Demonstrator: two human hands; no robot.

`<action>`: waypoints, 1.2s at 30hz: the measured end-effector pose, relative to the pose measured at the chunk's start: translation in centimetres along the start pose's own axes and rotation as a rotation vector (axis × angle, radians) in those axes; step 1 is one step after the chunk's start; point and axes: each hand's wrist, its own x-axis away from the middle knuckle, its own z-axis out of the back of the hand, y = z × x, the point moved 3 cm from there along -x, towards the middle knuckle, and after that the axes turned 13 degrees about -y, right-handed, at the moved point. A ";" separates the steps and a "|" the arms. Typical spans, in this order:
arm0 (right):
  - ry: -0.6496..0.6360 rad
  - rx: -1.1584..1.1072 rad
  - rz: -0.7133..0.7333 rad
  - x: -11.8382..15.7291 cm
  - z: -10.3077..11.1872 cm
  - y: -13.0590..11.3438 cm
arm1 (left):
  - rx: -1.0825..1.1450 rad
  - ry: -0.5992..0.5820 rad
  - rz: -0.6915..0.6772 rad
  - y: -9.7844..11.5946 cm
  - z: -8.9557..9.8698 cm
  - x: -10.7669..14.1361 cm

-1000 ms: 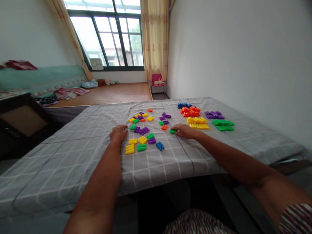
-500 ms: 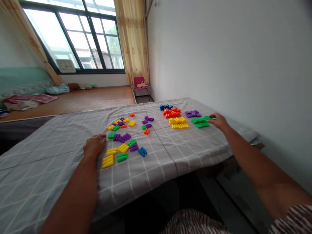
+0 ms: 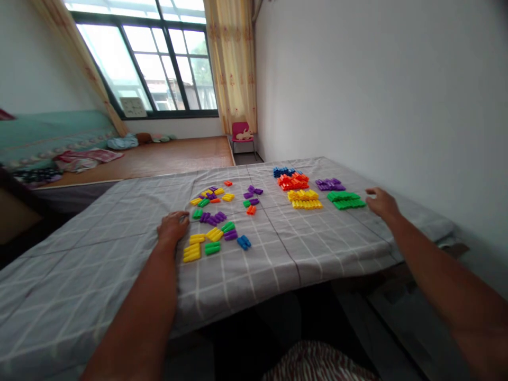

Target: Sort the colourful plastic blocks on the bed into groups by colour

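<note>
My left hand rests on the cloth at the left of the scattered plastic pieces, fingers loosely apart and holding nothing visible. Closest to its fingertips lie a green piece and a purple group. My right hand is just off the right end of the green pile, thumb and forefinger apart with nothing seen between them. Beside that pile are rows of purple, yellow, orange and blue pieces. All are small and ribbed, perhaps clothes pegs.
Loose yellow pieces, a blue one and an orange one lie across the grey checked cloth. A white wall runs along the right side. Behind stand a low wooden platform and a pink chair.
My right hand has let go of a green piece, now lying on the green pile, and drawn back to the right. The whole view has shifted; my left hand stays beside the loose pieces.
</note>
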 end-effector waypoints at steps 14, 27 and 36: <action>-0.773 -0.262 1.105 11.4 -11.9 -38.5 | 0.067 0.048 -0.034 0.5 -0.2 1.4; -0.760 -0.408 0.750 7.9 -12.5 -33.3 | 0.035 0.021 -0.023 0.3 -0.1 0.6; -0.316 -0.633 0.179 0.7 -4.1 -11.8 | -0.001 0.000 -0.040 -0.2 0.1 -0.6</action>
